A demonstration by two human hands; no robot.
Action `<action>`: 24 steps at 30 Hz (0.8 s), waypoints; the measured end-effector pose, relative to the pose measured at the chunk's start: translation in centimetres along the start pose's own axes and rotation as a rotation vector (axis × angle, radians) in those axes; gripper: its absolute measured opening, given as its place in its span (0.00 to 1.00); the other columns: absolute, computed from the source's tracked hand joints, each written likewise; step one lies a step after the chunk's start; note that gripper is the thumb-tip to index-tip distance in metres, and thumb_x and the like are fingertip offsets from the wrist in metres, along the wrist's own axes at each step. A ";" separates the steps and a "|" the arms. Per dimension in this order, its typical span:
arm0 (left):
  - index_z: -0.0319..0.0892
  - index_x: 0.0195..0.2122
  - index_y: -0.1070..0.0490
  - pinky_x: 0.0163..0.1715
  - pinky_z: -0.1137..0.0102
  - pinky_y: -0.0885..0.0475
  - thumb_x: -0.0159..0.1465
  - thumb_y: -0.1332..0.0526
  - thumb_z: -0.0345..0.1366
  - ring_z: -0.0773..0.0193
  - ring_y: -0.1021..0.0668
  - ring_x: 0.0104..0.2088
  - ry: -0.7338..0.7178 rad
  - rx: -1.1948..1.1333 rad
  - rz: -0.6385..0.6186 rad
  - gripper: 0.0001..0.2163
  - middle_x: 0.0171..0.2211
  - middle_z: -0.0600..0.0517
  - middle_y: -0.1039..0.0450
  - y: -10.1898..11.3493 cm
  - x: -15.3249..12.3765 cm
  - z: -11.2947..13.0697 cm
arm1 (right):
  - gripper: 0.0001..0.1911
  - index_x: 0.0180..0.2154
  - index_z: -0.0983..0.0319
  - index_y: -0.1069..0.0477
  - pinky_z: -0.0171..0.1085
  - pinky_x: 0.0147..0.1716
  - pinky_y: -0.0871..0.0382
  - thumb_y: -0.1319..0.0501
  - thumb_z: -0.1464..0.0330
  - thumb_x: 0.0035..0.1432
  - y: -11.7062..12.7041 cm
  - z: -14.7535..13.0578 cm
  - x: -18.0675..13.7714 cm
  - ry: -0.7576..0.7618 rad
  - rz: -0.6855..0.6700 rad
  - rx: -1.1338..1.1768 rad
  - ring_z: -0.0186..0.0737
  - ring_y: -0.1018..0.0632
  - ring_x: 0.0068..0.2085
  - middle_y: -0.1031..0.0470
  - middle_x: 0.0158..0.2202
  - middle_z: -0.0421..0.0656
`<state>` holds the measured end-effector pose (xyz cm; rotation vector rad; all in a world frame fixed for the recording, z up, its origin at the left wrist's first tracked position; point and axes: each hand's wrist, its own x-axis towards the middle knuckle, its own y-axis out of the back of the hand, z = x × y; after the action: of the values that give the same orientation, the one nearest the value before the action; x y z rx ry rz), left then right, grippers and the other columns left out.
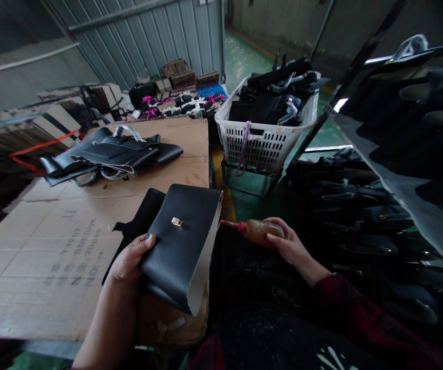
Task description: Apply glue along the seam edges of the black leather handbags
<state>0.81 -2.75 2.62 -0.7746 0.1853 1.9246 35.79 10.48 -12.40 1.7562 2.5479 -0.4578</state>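
Note:
My left hand (132, 257) grips the left side of a black bag panel (180, 246), thumb on top and fingers underneath. The panel is folded over, has a small metal clasp (176, 221), and shows a pale raw edge along its right side. Behind it, a black flap with a strap (140, 221) sticks out to the left. My right hand (288, 244) is closed around a squeeze bottle (262, 229) of amber liquid with a red nozzle. The bottle lies nearly level, and its tip points left at the panel's upper right edge; whether it touches I cannot tell.
Flattened cardboard (71, 246) covers the table, with several black bag pieces (121, 154) piled at its far side. Beyond stands a white plastic basket (259, 144) full of black bags. A rack of black bags (360, 205) is on the right. Stacked boards (55, 123) line the left.

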 end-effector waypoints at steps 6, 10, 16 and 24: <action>0.36 0.30 0.20 0.25 0.71 0.25 0.37 0.22 0.42 0.59 0.21 0.23 0.010 -0.002 -0.003 0.21 0.25 0.44 0.21 0.2 0.0 -0.1 | 0.27 0.42 0.56 0.29 0.36 0.38 0.30 0.26 0.57 0.40 -0.6 -0.7 1.1 0.014 0.006 -0.012 0.40 0.25 0.38 0.25 0.39 0.41; 0.36 0.27 0.21 0.24 0.71 0.26 0.37 0.22 0.43 0.59 0.22 0.22 -0.006 0.010 0.001 0.19 0.23 0.45 0.22 0.0 0.0 -0.1 | 0.27 0.43 0.57 0.30 0.36 0.36 0.30 0.27 0.56 0.42 -0.6 -0.1 0.5 -0.028 -0.046 -0.040 0.40 0.25 0.36 0.25 0.37 0.41; 0.36 0.26 0.22 0.24 0.71 0.26 0.38 0.23 0.40 0.60 0.22 0.21 -0.026 -0.027 0.003 0.17 0.22 0.46 0.23 -0.3 0.0 -0.2 | 0.25 0.43 0.58 0.30 0.35 0.35 0.31 0.28 0.56 0.44 -0.7 0.6 -1.4 -0.070 -0.153 -0.021 0.39 0.25 0.35 0.26 0.36 0.40; 0.36 0.26 0.22 0.22 0.70 0.27 0.40 0.24 0.38 0.58 0.22 0.21 -0.030 -0.026 0.005 0.15 0.21 0.45 0.23 -0.3 0.1 -0.2 | 0.26 0.44 0.58 0.30 0.35 0.33 0.31 0.29 0.57 0.44 -1.4 0.2 -3.6 -0.130 -0.287 -0.039 0.40 0.25 0.35 0.26 0.36 0.41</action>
<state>1.10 -2.65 2.44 -0.7631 0.1442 1.9451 35.82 6.74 -11.62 1.3053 2.7020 -0.5063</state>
